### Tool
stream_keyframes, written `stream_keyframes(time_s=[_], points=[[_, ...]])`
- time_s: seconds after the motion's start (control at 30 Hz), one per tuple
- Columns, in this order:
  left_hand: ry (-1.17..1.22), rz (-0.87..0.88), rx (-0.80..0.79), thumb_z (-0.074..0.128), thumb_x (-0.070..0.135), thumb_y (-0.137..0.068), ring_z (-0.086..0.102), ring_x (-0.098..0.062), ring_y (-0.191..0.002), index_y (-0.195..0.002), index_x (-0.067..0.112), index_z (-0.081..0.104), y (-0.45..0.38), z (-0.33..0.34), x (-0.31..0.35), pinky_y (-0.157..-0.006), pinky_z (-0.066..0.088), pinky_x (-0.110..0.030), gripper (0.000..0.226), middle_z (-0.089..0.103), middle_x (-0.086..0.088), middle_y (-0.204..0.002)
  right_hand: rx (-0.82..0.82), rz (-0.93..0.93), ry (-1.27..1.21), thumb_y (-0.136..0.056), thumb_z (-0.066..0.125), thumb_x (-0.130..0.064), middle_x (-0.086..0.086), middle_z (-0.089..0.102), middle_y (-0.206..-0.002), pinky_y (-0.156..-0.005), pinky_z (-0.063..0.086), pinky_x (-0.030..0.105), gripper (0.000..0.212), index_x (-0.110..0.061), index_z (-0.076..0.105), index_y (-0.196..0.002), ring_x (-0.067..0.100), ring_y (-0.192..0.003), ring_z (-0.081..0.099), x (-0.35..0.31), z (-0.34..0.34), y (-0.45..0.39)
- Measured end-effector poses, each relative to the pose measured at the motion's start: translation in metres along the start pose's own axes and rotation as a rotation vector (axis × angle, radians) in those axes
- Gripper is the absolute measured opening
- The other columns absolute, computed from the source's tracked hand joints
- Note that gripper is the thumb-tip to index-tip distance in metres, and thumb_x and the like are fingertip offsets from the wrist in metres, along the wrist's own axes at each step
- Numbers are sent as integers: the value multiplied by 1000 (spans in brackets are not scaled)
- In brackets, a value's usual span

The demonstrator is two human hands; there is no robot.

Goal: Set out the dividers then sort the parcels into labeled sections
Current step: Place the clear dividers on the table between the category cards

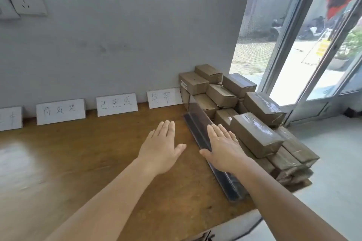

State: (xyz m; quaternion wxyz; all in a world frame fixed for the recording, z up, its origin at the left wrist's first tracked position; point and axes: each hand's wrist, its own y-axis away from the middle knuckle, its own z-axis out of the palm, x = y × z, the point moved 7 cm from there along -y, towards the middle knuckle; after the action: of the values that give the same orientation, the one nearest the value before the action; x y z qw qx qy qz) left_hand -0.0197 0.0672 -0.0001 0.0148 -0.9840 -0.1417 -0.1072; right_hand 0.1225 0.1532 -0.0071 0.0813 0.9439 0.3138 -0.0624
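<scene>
My right hand (223, 148), fingers flat, hovers over the dividers (205, 129), whose long axis runs desk-front to wall beside the parcels (254, 135); left hand (162, 146), also flat, lies farther.

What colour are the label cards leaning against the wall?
White, with dark handwritten characters; the label cards show best in the head view.

The wooden tabletop (82, 162) lies bare across the centre and lower left of the frame, giving open passage. Along its far edge, white label cards (116, 104) lean against the wall (98, 48) and bound the reach. At right, a stack of brown parcels (252, 123) blocks the table's right side. A clear divider (201, 121) stands just beside the stack, running toward the lower right.
</scene>
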Motion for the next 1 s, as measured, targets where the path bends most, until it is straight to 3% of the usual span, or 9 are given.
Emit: stream_keyframes(time_s=[0.1, 0.23, 0.33, 0.5, 0.77, 1.0], points=[[8, -23, -55, 25, 51, -101, -8, -16, -149, -154, 14, -7, -7, 23, 21, -122, 5, -36, 72, -8, -3, -163, -28, 20, 6, -98, 53, -33, 1, 6, -163, -119, 12, 40, 78, -16, 3, -155, 25, -149, 4, 29, 7, -1], [28, -55, -89, 27, 50, -102, -6, -16, -149, -155, 16, -3, -11, 47, 44, -122, 8, -36, 70, -4, -1, -163, -40, -4, 28, -94, 59, -18, 6, 28, -152, -105, 38, 36, 73, -12, 14, -151, 28, -136, 29, 50, 27, -1], [29, -79, -109, 29, 49, -102, -4, -16, -149, -155, 17, -2, -11, 63, 56, -121, 9, -35, 69, -2, -1, -163, -11, 1, 87, -90, 62, -9, 9, 30, -149, -104, 39, 34, 76, -10, 15, -150, 29, -135, 28, 59, 33, -3], [117, -126, -112, 33, 42, -103, 6, -16, -149, -155, 19, 4, -5, 82, 63, -121, 16, -35, 64, 8, 1, -163, 42, 4, 108, -93, 59, -11, 14, 35, -145, -101, 42, 32, 73, -6, 15, -151, 29, -131, 36, 65, 33, -2], [260, -134, -74, 40, 32, -103, 20, -16, -146, -154, 20, 14, 3, 89, 61, -116, 27, -33, 59, 24, 2, -158, 24, 64, 91, -92, 57, -6, 14, 47, -125, -85, 48, 30, 38, -6, 42, -126, 26, -112, 51, 63, 32, 2], [290, -124, -53, 40, 29, -103, 19, -15, -146, -155, 21, 15, 8, 88, 54, -116, 26, -33, 58, 25, 3, -158, 51, 70, 12, -93, 52, -3, 10, 55, -120, -79, 43, 29, 26, -9, 47, -117, 27, -109, 56, 50, 31, 6]])
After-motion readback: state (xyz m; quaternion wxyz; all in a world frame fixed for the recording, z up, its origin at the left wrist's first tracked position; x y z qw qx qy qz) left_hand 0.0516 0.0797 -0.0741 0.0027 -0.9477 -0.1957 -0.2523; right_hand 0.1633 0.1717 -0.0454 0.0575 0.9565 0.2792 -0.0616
